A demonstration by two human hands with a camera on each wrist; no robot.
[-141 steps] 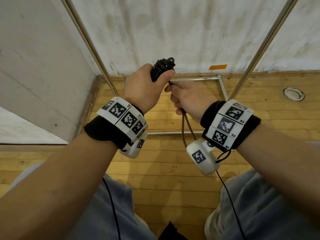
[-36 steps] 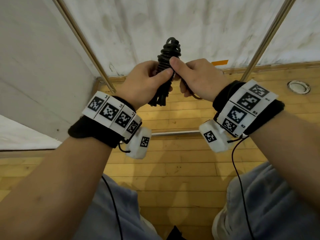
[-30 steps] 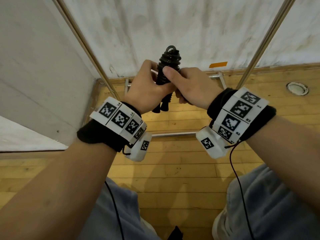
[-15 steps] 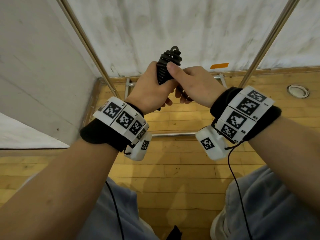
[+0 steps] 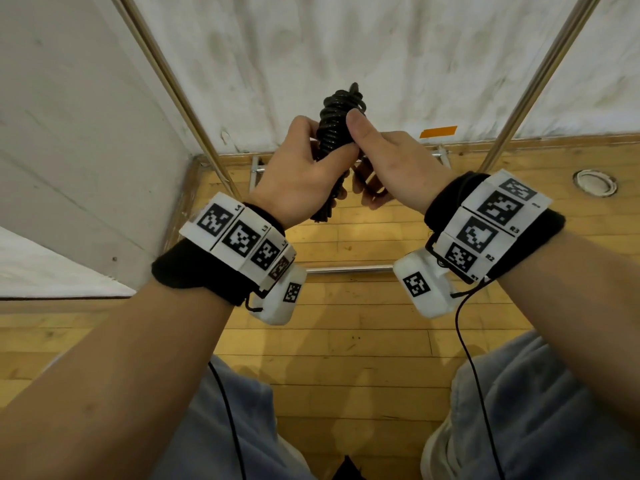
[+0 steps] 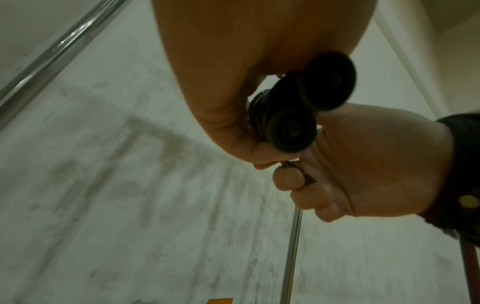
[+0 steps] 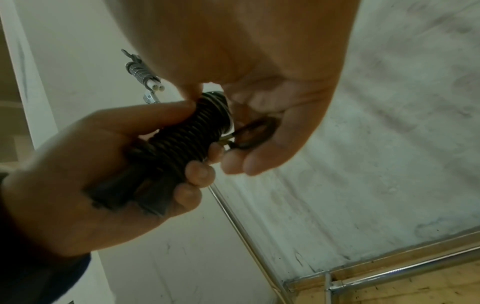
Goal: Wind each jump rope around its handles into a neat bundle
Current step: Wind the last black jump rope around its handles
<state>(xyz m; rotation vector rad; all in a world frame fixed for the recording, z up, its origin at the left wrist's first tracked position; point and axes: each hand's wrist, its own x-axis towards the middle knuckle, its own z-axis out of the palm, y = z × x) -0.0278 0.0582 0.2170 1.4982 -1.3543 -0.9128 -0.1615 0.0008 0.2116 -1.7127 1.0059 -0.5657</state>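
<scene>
A black jump rope (image 5: 334, 133) is coiled tightly around its two handles and held upright in front of the wall. My left hand (image 5: 298, 174) grips the bundle around its middle. The handle ends (image 6: 285, 129) stick out below the left palm. My right hand (image 5: 388, 161) presses its thumb on the upper coils, and its fingers pinch a short loop of the rope (image 7: 255, 131) beside the bundle's top. In the right wrist view the coils (image 7: 187, 139) sit between the left thumb and fingers. Little loose rope shows outside the hands.
A metal frame with slanted poles (image 5: 180, 95) and floor bars (image 5: 349, 270) stands against the white wall. An orange tape mark (image 5: 438, 131) is on the wall's base, and a round floor fitting (image 5: 594, 181) lies at the right. The wooden floor and my knees are below.
The rope that hung down from my right hand earlier is now wound onto the bundle. Over the last second both hands stay on the bundle with only small shifts.
</scene>
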